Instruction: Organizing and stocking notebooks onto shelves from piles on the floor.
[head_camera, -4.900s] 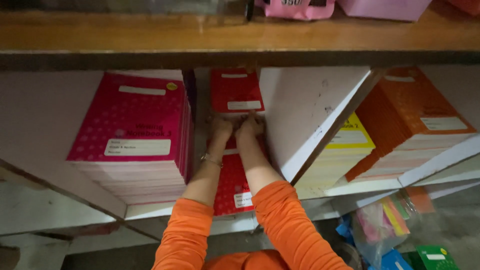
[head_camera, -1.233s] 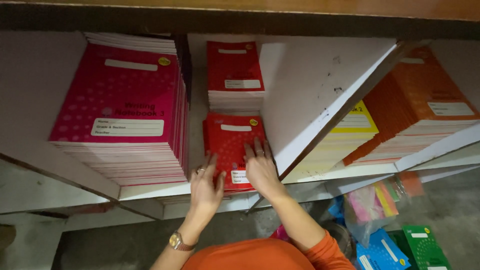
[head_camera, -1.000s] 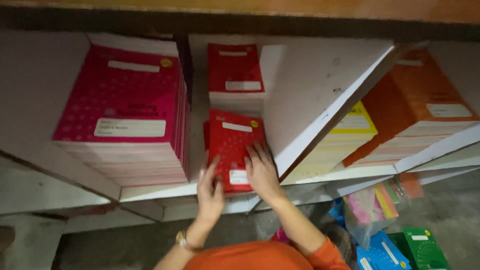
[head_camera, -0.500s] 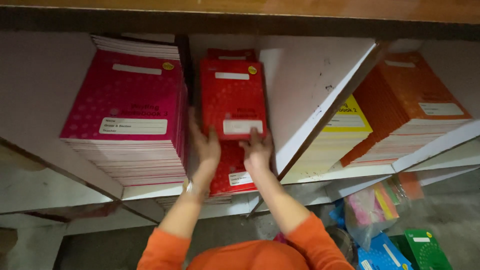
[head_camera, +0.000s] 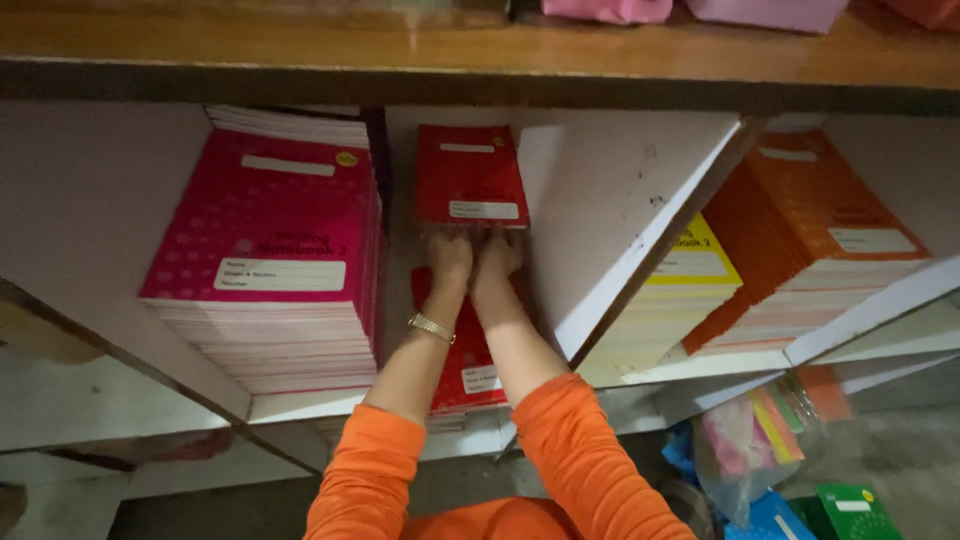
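Red notebooks, glossy flat stack: L hand & R hand are pressing its front edge, grasp unclear. White shelf divider is standing alongside, w/ wooden board above.

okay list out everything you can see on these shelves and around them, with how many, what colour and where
Pink notebooks: one tall stack, left compartment.
Red notebooks, rear: one stack, deep in the middle compartment.
Red notebooks, front: one lower stack, at the front of the middle compartment, under the forearms.
Yellow notebooks: one stack, right compartment.
Orange notebooks: one stack, far right.
White dividers: several slanted panels between stacks.
Wooden shelf: one, brown, across the top, with pink items on it.
Coloured packets: several, with a green box, on the floor lower right.
Left hand: gold wristwatch, orange sleeve, fingers against the rear red stack.
Right hand: orange sleeve, beside the left, fingers at the same stack.
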